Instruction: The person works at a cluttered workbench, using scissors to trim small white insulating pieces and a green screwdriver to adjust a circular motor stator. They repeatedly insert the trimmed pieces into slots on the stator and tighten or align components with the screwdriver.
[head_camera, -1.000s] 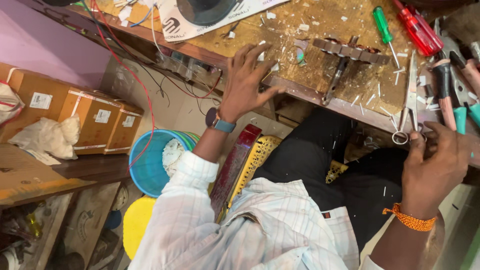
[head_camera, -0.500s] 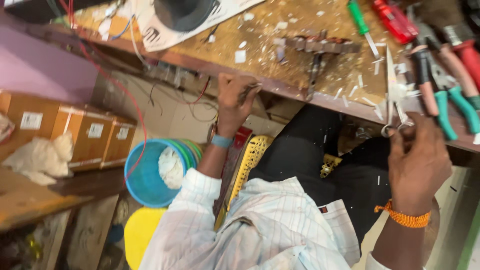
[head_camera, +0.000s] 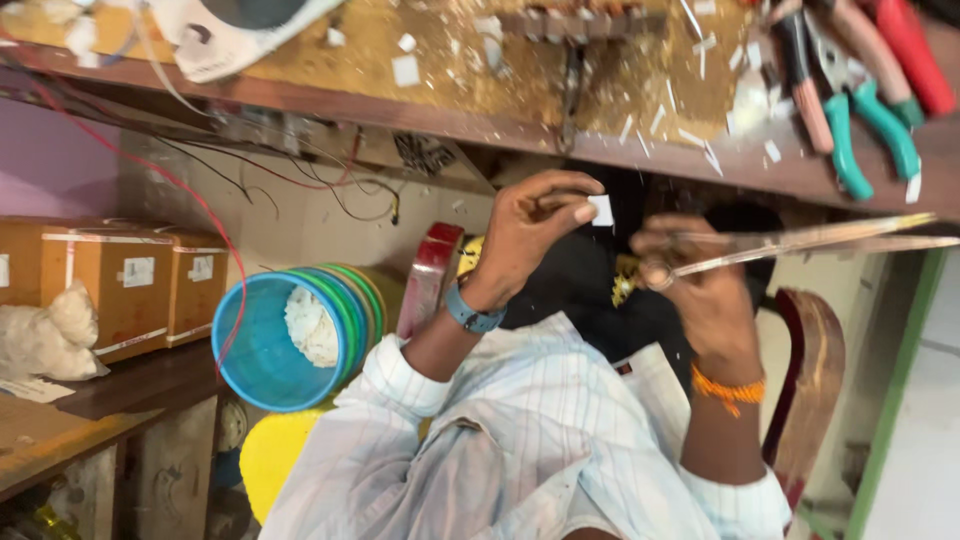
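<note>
Cluttering the far side, a wooden tabletop (head_camera: 480, 110) carried white scraps, pliers (head_camera: 850, 110) and sawdust, its edge running just beyond both hands. Below it, the left hand (head_camera: 530, 235) pinched a small white piece (head_camera: 601, 210) between thumb and fingertips; the right hand (head_camera: 700, 285) closed its grip through the scissors (head_camera: 800, 243), blades pointing right. A blue bucket (head_camera: 270, 345) lay left.

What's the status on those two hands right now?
Left hand pinching small white piece. Right hand gripping scissors. Both below workbench edge. Nothing between them.
</note>
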